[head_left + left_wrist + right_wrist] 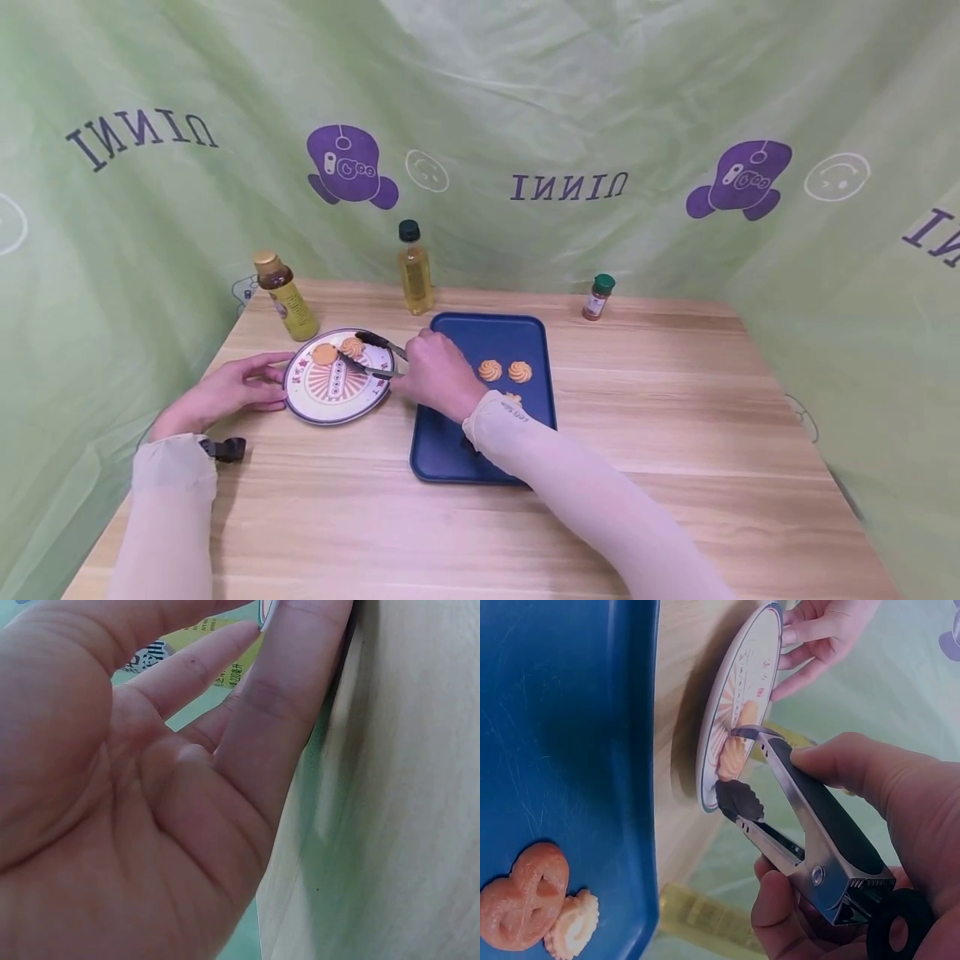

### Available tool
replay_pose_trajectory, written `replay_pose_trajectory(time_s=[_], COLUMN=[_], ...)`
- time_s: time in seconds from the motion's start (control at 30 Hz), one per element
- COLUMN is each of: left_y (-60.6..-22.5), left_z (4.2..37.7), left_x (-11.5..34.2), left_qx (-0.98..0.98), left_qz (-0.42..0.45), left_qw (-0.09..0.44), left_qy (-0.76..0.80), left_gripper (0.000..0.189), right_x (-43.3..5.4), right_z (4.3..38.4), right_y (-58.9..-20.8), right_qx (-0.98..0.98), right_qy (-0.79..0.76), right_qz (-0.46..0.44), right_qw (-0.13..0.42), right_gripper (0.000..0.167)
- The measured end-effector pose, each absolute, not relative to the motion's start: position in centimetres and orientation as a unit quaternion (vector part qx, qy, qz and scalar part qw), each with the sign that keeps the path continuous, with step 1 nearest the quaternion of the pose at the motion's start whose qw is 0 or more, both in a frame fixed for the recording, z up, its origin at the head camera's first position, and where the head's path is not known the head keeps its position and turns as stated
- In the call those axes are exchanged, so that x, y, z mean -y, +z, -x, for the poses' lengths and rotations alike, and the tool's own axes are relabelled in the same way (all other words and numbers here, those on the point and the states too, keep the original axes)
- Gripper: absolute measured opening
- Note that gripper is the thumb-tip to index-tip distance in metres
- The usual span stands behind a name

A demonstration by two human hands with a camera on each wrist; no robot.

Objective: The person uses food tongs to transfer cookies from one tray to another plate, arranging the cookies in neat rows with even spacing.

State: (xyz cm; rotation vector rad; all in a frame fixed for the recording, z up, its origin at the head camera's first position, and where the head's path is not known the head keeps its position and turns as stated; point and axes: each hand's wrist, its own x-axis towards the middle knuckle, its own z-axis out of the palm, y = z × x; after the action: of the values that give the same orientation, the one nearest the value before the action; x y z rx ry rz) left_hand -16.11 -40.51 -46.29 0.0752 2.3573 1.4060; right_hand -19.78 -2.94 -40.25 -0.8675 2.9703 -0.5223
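My right hand grips metal tongs with black tips over the plate. The tips stand spread on either side of a swirled cookie, which lies on the patterned white plate. Beside that cookie is a flat round cookie. At the plate's left rim, my left hand rests its fairly straight, spread fingers against the edge. On the blue tray are two swirled cookies and one partly hidden by my right arm. A brown pretzel-shaped cookie also shows there.
Behind the plate stand a gold-capped bottle and an oil bottle with a dark cap. A small green-capped jar is at the back right. The wooden table ends against a green printed curtain.
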Motion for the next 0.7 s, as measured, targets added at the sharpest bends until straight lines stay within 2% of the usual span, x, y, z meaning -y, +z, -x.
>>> replay_pose_trajectory(time_s=[0.17,0.7], left_y=[-46.3,-46.2], left_z=[16.0,16.0], left_x=[40.5,40.6], left_qx=[-0.842,-0.838], left_qz=[-0.027,-0.034], left_qw=[0.195,0.194], left_qy=[0.502,0.508], left_gripper=[0.082,0.082], right_x=[3.0,1.8], right_z=[19.8,19.6], right_y=[-40.3,-39.8], right_qx=[-0.948,-0.938], right_qy=[-0.159,-0.201], right_qz=[0.277,0.283], right_qw=[0.003,0.012], right_gripper=[0.035,0.043])
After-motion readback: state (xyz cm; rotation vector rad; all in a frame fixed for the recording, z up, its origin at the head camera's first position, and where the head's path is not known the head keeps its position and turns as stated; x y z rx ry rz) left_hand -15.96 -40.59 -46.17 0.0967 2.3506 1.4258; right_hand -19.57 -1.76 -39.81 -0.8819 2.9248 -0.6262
